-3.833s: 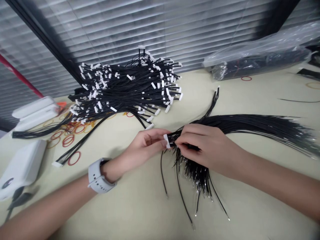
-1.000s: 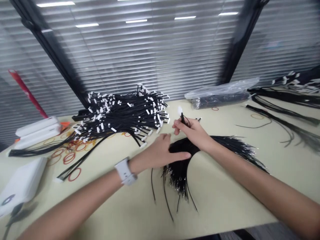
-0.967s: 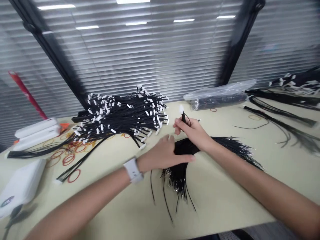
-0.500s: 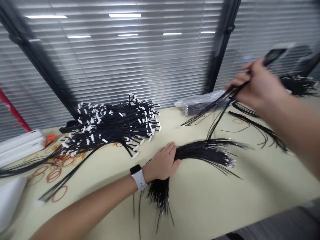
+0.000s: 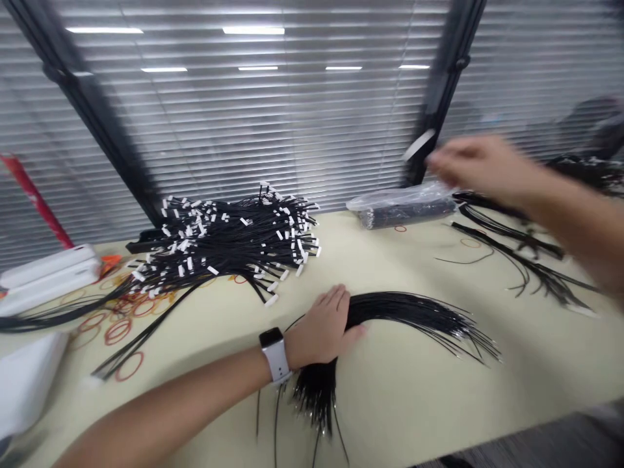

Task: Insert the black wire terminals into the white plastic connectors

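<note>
My left hand [image 5: 322, 325], with a watch [image 5: 275, 353] on its wrist, is closed over the bend of a bundle of thin black wires [image 5: 402, 309] on the table. Bright tips show at the right end of this bundle, and its other end fans out below my wrist. Raised over the back right of the table, my right hand [image 5: 461, 162] is smeared by motion. A blurred white strip [image 5: 419, 144] appears just left of its fingertips; I cannot tell if the fingers hold it. Below that forearm lie loose black cables [image 5: 517, 257].
A large pile of black cables with white connectors [image 5: 238, 234] lies at back left. Rubber bands [image 5: 118, 330] and white boxes [image 5: 49, 276] are at the left. A plastic-wrapped bundle [image 5: 407, 211] rests by the blinds [image 5: 292, 117]. The table's front edge [image 5: 511, 429] runs at lower right.
The black strands that hung from my right hand are gone from it, and that hand has moved left and slightly down. My left hand still grips the wire bundle. The view has shifted slightly.
</note>
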The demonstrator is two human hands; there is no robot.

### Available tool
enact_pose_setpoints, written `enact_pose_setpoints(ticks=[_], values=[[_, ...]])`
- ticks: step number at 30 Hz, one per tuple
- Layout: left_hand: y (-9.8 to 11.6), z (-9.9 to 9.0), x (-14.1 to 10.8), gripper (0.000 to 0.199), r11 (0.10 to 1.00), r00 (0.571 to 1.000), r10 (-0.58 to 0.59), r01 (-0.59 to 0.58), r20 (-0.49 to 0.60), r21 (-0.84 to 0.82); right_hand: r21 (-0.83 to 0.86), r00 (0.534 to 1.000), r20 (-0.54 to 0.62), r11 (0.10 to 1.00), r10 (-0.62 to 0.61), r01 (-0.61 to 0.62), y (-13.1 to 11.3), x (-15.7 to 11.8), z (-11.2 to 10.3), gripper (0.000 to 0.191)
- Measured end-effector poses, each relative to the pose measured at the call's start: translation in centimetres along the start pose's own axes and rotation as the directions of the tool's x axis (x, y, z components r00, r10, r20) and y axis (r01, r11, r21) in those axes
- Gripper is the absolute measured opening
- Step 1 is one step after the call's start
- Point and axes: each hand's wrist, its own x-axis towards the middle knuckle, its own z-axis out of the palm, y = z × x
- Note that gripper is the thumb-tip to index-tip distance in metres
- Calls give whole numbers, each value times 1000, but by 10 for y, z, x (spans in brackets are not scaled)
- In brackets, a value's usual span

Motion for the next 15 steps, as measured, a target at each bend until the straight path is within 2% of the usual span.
enact_pose_setpoints(ticks=[1,2,3,4,6,8,9,10,11,12,13,15], values=[[4,-4,-2,74,1000,999,-11,11,-34,-19,-6,989,148,1000,8,-7,-2,1,21,25],[8,-10,-4,79,999,997,-20,16,-77,-45,-3,952,307,1000,17,-17,-3,1,46,29],[11,-17,-6,80,997,991,-26,16,-129,-79,9,892,451,1000,18,-25,-5,1,74,33],[12,-25,-10,74,994,984,-17,-3,-176,-109,29,823,568,999,3,-24,-7,0,103,35],[7,-42,-20,49,982,986,0,-31,-165,-186,76,708,705,997,-43,-15,-10,-3,153,36],[-7,-56,-34,31,981,969,-72,27,-237,-190,115,644,760,993,-86,-3,-13,-8,187,32],[-17,-60,-41,27,979,942,-143,89,-304,-185,126,627,772,992,-101,4,-15,-11,197,31],[-28,-62,-49,29,967,891,-226,155,-395,-203,136,617,779,991,-114,11,-16,-14,204,32],[-38,-61,-57,35,956,870,-272,195,-410,-221,143,612,781,990,-124,18,-17,-17,208,33],[-47,-59,-64,37,940,863,-312,219,-397,-263,148,611,780,989,-132,26,-18,-20,211,35],[-54,-55,-70,33,882,869,-378,233,-320,-410,151,615,776,988,-139,33,-19,-23,214,37],[-62,-45,-78,21,827,894,-395,245,-213,-507,149,634,759,988,-146,49,-21,-28,218,38]])
